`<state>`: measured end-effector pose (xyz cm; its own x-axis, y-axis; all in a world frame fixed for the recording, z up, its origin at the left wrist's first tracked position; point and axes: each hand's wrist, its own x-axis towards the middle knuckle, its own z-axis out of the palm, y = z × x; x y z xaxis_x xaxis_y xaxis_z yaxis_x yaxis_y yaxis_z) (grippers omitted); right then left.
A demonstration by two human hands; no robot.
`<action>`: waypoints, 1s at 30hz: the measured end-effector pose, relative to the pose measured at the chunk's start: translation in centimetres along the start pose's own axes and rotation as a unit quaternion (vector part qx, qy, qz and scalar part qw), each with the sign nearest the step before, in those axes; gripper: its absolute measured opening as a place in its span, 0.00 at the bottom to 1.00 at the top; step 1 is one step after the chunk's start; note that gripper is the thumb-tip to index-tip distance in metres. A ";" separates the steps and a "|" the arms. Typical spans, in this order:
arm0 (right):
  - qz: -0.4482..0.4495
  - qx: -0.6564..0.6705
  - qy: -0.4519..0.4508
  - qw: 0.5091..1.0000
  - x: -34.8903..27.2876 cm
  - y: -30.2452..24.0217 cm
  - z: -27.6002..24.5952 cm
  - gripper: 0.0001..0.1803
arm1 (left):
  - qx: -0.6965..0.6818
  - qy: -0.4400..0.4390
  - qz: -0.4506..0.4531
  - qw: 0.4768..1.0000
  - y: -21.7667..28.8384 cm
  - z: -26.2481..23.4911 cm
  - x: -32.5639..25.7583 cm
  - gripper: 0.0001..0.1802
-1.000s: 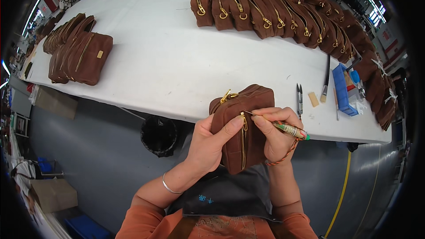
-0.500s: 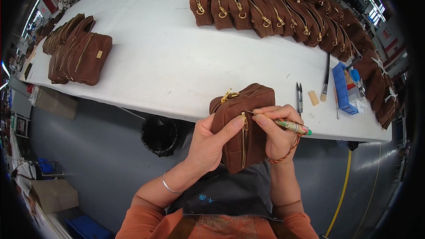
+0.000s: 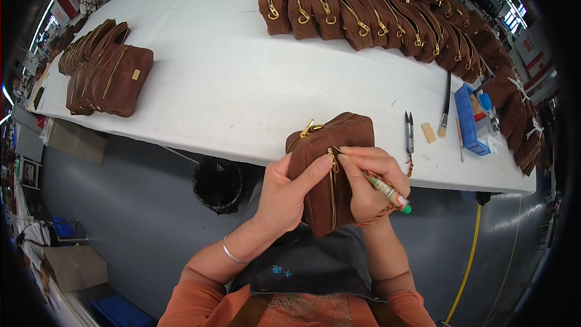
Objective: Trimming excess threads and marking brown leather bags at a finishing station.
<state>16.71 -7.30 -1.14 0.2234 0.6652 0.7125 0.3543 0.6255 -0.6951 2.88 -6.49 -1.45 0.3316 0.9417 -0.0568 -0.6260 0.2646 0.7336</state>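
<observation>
A brown zip pouch (image 3: pixel 357 135) is held upright at the table's front edge, with a gold zipper down the side facing me and a second gold zipper pull at its top. My left hand (image 3: pixel 282 197) grips its left side, thumb pressed by the upper end of the front zipper. Between the fingers of my right hand (image 3: pixel 369 184) is a slim pen-like tool (image 3: pixel 387 191) with a patterned barrel and green end. My right fingertips touch the pouch beside the zipper's top; the tool's tip is hard to make out there. An orange braided cord circles my right wrist.
Thread snips (image 3: pixel 410 133), a tan block (image 3: pixel 428 133), a brush (image 3: pixel 445 112) and a blue bin (image 3: pixel 469 120) lie to the right on the white table (image 3: pixel 200 85). Brown pouches stand in rows (image 3: pixel 357 15) at the back right and in a stack (image 3: pixel 115 82) at left.
My right hand has turned, swinging the tool's green end down and toward me. Its fingers have shifted slightly left along the zipper top. The left hand keeps its grip; the pouch has barely moved.
</observation>
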 end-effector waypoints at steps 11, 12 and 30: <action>0.162 0.226 0.008 0.961 1.3 -0.2 -0.3 0.07 | -0.152 0.086 -0.036 0.984 1.1 -2.9 3.5 0.16; 0.187 0.254 0.006 0.949 1.2 -0.9 -1.3 0.08 | -0.191 0.088 -0.032 0.977 1.5 -3.6 3.9 0.18; 0.522 0.273 -0.027 0.808 -5.5 -1.4 -1.3 0.20 | -0.180 0.113 -0.039 0.976 1.6 -5.0 3.1 0.23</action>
<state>16.15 -12.35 -3.93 0.0953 0.9541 -0.2839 -0.4583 -0.2111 -0.8633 -0.61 -2.13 -3.80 0.2499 0.9269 -0.2800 -0.8261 0.3549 0.4377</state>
